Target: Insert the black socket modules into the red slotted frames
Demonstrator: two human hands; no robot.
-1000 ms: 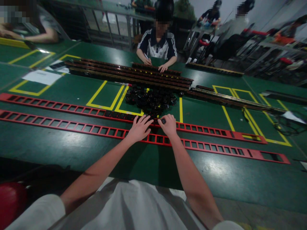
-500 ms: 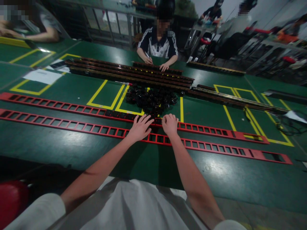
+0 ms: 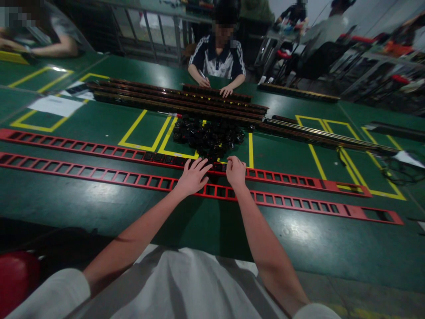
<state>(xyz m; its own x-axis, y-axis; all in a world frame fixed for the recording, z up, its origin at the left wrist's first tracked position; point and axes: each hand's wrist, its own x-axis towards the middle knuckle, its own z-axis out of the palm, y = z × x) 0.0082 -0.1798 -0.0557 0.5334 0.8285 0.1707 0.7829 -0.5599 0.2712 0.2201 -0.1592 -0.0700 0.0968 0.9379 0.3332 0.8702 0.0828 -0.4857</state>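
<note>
The left hand was spread over the far red slotted strip; the right hand was curled at it, any pinch hidden. Fitting black blocks seemed in hand, the next move calling for alignment with an opening. The strip lay flat on the tabletop, its long axis crosswise, slanting nearer at the right, its broad solid end pointing right.

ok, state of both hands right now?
Left hand: open, fingers spread over the farther long red slotted strip.
Right hand: fingers curled at that same strip; can't tell whether they grip anything.
</note>
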